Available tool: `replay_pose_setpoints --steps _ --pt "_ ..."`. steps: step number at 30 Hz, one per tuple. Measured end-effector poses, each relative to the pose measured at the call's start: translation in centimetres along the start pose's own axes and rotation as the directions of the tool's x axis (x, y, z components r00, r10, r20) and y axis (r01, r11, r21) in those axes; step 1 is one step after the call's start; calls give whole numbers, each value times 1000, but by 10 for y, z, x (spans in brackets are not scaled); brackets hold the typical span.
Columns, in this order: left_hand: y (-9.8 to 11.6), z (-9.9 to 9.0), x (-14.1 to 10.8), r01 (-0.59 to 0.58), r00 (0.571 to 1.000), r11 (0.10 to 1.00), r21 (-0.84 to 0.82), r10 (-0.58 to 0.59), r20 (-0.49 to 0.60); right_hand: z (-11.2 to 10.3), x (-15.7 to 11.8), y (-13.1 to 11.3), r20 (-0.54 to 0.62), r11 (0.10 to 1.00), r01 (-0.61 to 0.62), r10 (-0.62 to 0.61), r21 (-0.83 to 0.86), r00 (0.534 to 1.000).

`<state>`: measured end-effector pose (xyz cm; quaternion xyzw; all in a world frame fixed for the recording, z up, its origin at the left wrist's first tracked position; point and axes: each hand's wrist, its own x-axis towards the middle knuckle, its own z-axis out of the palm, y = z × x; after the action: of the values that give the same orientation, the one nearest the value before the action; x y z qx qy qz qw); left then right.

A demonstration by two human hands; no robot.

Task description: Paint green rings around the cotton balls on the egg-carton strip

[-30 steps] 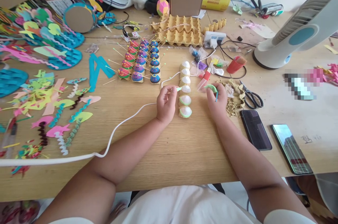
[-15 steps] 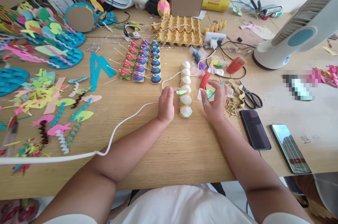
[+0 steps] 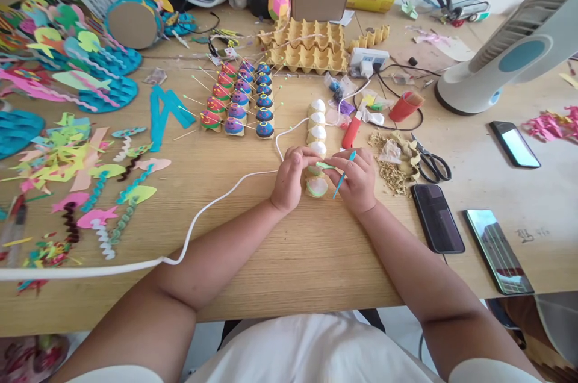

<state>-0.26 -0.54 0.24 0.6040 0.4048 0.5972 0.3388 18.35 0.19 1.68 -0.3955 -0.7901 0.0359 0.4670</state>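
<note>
Both hands meet over an egg-carton strip (image 3: 317, 120) of domed cups topped with white, which runs away from me. At least the nearest cup has a light green edge. My left hand (image 3: 287, 183) is closed, its fingertips pinching a small piece of light green modelling clay (image 3: 323, 165). From the other side, the fingertips of my right hand (image 3: 360, 183) touch that same piece. A thin blue modelling stick (image 3: 344, 174) is held between the right fingers, slanting down towards me. The hands partly hide the nearer cups.
Painted egg-carton rows (image 3: 235, 107) with pins stand behind left. Paper cutouts (image 3: 97, 217) cover the left side. A white cable (image 3: 194, 223) crosses my left forearm. Scissors (image 3: 432, 161), phones (image 3: 437, 218), a red tube (image 3: 405, 107) and a fan (image 3: 492, 64) are on the right.
My right hand has moved left to meet the left hand, and its fingers now touch the green clay. The blue stick moved with it. My left hand has barely shifted.
</note>
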Motion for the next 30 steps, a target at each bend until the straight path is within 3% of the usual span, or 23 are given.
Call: replay_pose_setpoints --steps 3,8,14,21,30 --pt "6 -3 0 -127 988 989 73 121 93 0 0 -3 -11 997 -35 36 65 999" --pt "13 -3 -1 -174 984 978 119 177 -14 1 -1 -4 -52 991 -95 100 94 994" --pt "12 -2 2 -276 961 944 184 270 57 2 0 -2 13 990 -83 82 117 997" --pt "8 -2 5 -190 982 969 155 190 14 2 1 -4 59 981 -123 116 152 992" --pt "7 -3 3 -250 968 949 195 237 88 1 3 -8 92 958 -196 180 208 979"
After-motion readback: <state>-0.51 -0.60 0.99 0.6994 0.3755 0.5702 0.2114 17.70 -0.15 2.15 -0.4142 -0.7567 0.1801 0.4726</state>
